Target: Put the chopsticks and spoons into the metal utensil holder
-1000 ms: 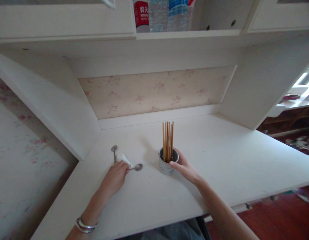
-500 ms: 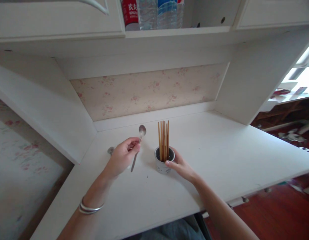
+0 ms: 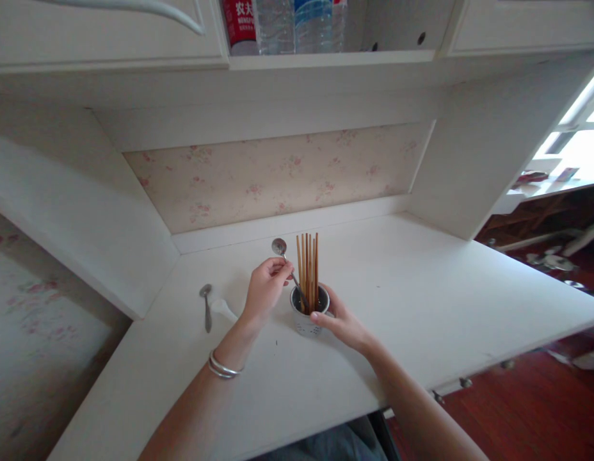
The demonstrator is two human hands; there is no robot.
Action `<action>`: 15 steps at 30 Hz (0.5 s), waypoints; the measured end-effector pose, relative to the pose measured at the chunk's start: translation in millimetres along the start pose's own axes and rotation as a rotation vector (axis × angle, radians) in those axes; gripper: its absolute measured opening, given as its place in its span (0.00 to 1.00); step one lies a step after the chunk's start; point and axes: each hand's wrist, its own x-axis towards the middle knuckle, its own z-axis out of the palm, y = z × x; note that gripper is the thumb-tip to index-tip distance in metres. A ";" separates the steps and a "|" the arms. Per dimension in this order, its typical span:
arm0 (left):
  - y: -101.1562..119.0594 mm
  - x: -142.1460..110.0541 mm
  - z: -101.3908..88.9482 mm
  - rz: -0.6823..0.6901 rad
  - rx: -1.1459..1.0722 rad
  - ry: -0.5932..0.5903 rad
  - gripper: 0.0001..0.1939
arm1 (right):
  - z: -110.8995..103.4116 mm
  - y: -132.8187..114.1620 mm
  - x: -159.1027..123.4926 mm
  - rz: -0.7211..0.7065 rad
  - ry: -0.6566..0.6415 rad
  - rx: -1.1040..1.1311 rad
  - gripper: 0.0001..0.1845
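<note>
A metal spoon (image 3: 279, 246) is pinched in my left hand (image 3: 267, 287), bowl upward, its handle end dipping into the cup beside the chopsticks. Several wooden chopsticks (image 3: 308, 266) stand upright in this light grey cup (image 3: 306, 325), which has small dark marks on its side. Around the cup's right side wraps my right hand (image 3: 342, 319), thumb at the front rim. To the left of my left hand, a smaller metal spoon (image 3: 207, 310) lies on the white desk (image 3: 402, 288). Next to it lies a white spoon (image 3: 223, 308), partly hidden behind my left forearm.
White side panels (image 3: 508, 141) flank the desk. Overhead, a cabinet shelf (image 3: 335, 60) holds clear plastic bottles (image 3: 313, 29) and a red-labelled bottle (image 3: 242, 25). Flowered wallpaper (image 3: 278, 169) covers the back wall. Beyond the desk's right front edge is a red-brown floor (image 3: 513, 410).
My left hand has carried the spoon rightward to the cup, and its handle has entered it. The small spoon and white spoon are now uncovered. My right hand keeps its hold.
</note>
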 end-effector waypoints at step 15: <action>-48.3 -40.1 -3.2 -0.033 -0.031 -0.259 0.32 | 1.5 0.3 -0.4 0.000 -0.022 0.043 0.35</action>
